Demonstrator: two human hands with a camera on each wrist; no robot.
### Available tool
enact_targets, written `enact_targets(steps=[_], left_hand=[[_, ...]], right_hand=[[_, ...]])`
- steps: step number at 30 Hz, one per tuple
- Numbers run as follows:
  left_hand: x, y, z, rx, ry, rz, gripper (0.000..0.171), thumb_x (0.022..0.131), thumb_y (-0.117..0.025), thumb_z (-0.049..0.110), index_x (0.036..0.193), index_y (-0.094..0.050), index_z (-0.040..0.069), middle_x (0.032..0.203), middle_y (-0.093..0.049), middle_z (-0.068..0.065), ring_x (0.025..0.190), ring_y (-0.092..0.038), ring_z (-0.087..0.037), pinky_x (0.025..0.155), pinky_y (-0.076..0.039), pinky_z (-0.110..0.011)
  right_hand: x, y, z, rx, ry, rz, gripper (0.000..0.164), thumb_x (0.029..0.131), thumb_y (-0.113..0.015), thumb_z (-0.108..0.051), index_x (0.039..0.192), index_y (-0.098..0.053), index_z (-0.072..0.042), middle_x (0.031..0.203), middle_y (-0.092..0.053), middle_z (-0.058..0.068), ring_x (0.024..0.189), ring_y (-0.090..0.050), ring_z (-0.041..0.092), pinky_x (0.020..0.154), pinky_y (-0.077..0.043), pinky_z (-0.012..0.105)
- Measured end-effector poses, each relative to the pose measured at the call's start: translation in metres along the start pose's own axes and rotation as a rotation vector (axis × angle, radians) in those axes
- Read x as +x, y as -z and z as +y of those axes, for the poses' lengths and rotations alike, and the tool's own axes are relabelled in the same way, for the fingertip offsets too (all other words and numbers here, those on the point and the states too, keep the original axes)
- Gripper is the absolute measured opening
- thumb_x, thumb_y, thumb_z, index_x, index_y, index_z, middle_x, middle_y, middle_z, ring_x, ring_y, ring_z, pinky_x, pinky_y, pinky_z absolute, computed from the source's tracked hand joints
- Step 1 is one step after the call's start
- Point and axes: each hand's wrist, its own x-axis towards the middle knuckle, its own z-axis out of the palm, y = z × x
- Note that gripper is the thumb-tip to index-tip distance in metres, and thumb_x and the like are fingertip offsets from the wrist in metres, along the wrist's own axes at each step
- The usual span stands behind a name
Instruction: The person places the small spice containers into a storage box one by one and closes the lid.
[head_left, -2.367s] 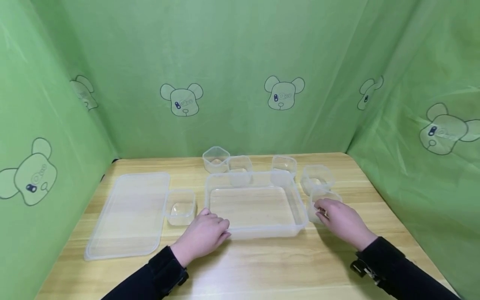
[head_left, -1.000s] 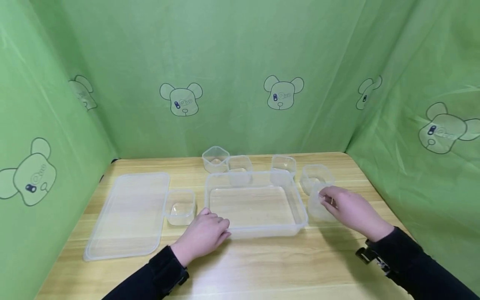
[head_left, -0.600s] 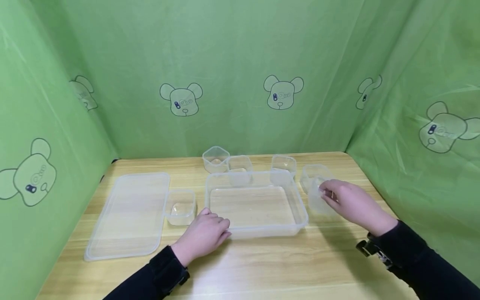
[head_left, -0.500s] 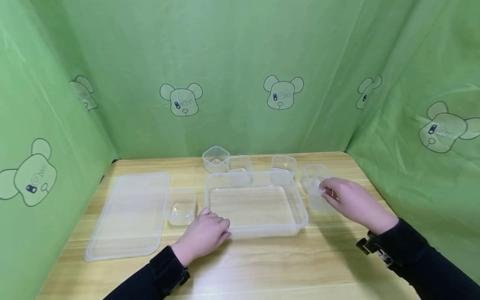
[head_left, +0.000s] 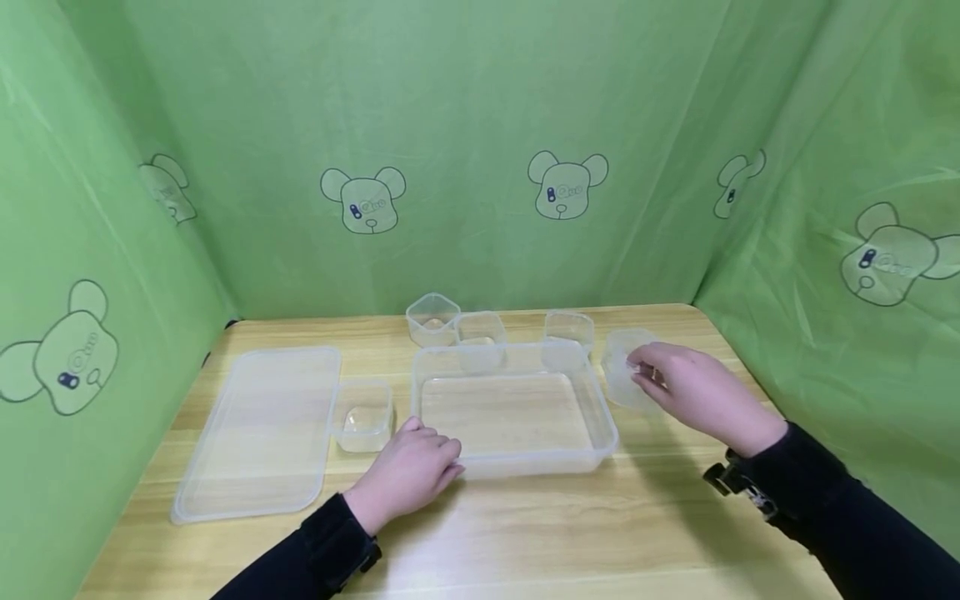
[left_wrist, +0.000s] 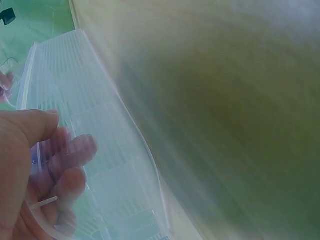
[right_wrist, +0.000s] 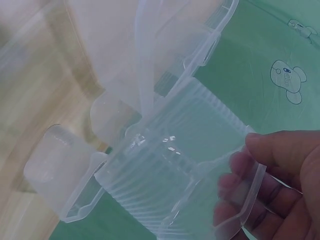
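Observation:
My left hand (head_left: 411, 469) grips the near left part of a big clear rectangular plastic box's rim (head_left: 536, 464). In the left wrist view the thumb lies outside the box wall (left_wrist: 107, 150), and the curled fingers show through it. To the right, my right hand (head_left: 701, 390) pinches the rim of a small clear plastic container (right_wrist: 165, 165), thumb outside and fingers inside. That container is upright or slightly tilted, close beside the big box. It overlaps another small container (head_left: 617, 340) just behind it; whether they touch, I cannot tell.
Behind the big box stand several small clear containers, among them one at the back left (head_left: 432, 327) and one at the back right (head_left: 567, 325). Another small container (head_left: 363, 429) sits left of the box. A flat clear lid (head_left: 258, 429) lies farther left on the wooden table (head_left: 525, 542).
My right hand has lifted the small container's rim position and moved it away from me, then slightly left, toward the container behind. The left hand keeps its grip on the big box.

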Motion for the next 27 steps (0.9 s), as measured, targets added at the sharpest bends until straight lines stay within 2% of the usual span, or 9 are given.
enact_targets(steps=[18,27], left_hand=[[0.001,-0.002,0.0,0.011,-0.015,0.039,0.028,0.094,-0.07,0.035,0.075,-0.053,0.022,0.069,-0.06,0.012,0.064,-0.058,-0.01,0.07,-0.036,-0.029],[-0.001,-0.001,0.0,0.007,-0.003,0.004,0.027,0.095,-0.068,0.036,0.076,-0.054,0.022,0.07,-0.061,0.012,0.065,-0.058,-0.01,0.071,-0.037,-0.029]], right_hand=[[0.029,0.003,-0.016,-0.002,0.116,0.029,0.011,0.09,-0.069,-0.003,0.1,-0.07,-0.006,0.091,-0.07,0.003,0.08,-0.066,0.017,0.07,-0.056,0.04],[0.039,-0.004,-0.027,0.011,0.152,0.023,0.012,0.089,-0.07,-0.002,0.1,-0.07,-0.004,0.092,-0.07,0.005,0.081,-0.066,0.019,0.072,-0.056,0.04]])
